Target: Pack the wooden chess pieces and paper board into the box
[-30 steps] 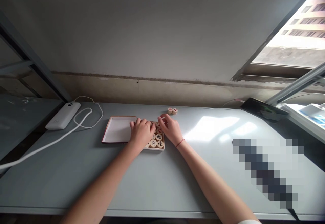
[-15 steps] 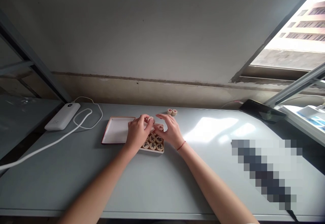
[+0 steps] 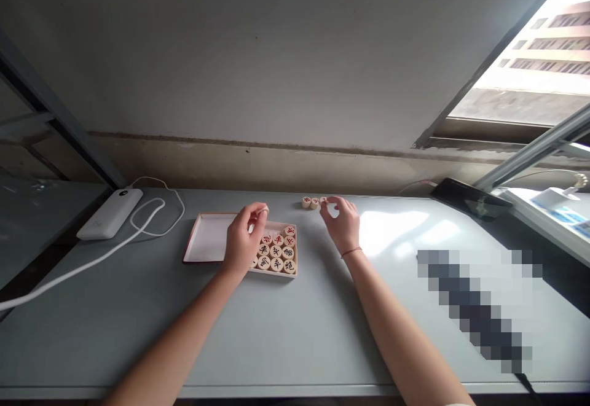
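My left hand [image 3: 244,234] pinches a round Chinese chess piece [image 3: 264,209] between thumb and fingers, just above the left part of the box. Under and beside that hand lies the open box [image 3: 295,252], holding rows of round pieces with red and black characters; its left part is hidden by the hand. At the back of the desk my right hand [image 3: 342,222] closes thumb and forefinger on another chess piece [image 3: 323,200]. That piece sits at the right end of a short row, beside two red-marked chess pieces [image 3: 310,202].
The box lid [image 3: 205,237] lies inner side up, left of the box. Farther left are a white power bank [image 3: 110,214] and its white cable [image 3: 92,263]. A black phone-like device [image 3: 470,199] rests at the back right. A blurred dark object [image 3: 474,311] lies at the right.
My right hand has moved from the box to the right, bringing a chess piece to the row at the back. My left hand, still pinching a piece, has shifted slightly left.
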The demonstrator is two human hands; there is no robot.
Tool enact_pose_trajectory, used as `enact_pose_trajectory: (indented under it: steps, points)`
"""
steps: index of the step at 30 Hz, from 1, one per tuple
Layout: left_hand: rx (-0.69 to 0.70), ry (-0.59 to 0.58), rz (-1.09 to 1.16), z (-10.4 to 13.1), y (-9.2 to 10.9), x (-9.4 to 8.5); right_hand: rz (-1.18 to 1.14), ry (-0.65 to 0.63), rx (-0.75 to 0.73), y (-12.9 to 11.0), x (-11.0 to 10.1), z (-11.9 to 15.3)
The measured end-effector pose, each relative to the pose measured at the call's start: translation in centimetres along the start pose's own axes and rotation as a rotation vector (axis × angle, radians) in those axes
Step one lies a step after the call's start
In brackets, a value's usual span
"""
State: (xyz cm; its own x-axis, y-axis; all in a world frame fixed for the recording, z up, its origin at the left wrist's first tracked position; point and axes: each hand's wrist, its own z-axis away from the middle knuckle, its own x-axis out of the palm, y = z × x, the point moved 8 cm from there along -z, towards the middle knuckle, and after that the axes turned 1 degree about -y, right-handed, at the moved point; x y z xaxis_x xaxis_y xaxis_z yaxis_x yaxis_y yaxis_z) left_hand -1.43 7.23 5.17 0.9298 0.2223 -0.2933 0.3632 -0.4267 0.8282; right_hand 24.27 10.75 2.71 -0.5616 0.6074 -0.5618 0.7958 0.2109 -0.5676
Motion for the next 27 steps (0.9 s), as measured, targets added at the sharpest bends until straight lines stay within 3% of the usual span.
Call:
enact_pose_trajectory:
  steps: [3,6,9,13,15,17,21,25,27]
  points:
    - [-0.04,-0.003,-0.013,0.0,-0.7,0.0,0.098,-0.115,0.178,4.0,1.2,-0.1]
    - [-0.053,-0.037,-0.051,0.1,-0.7,0.3,0.145,-0.124,0.232,4.0,1.4,0.2]
    - [0.056,-0.09,-0.213,0.3,0.3,0.8,-0.003,-0.082,0.08,-0.5,1.1,0.7]
    - [0.215,-0.132,-0.375,0.7,1.2,1.4,-0.35,-0.267,-0.256,-9.3,1.6,2.8]
    - [0.249,-0.136,-0.412,0.8,1.3,1.5,-0.418,-0.292,-0.312,-11.8,1.6,3.8]
    - [0.28,-0.136,-0.438,0.8,1.4,1.5,-0.443,-0.283,-0.296,-12.6,1.5,4.2]
    - [0.35,-0.146,-0.465,1.1,2.2,1.8,-0.412,-0.22,-0.234,-10.3,1.5,3.2]
    - [0.382,-0.144,-0.476,1.2,2.7,1.8,-0.177,-0.032,-0.024,-2.9,0.3,0.7]
    - [0.384,-0.151,-0.479,1.3,2.7,1.9,-0.015,-0.013,0.071,0.5,0.1,0.0]
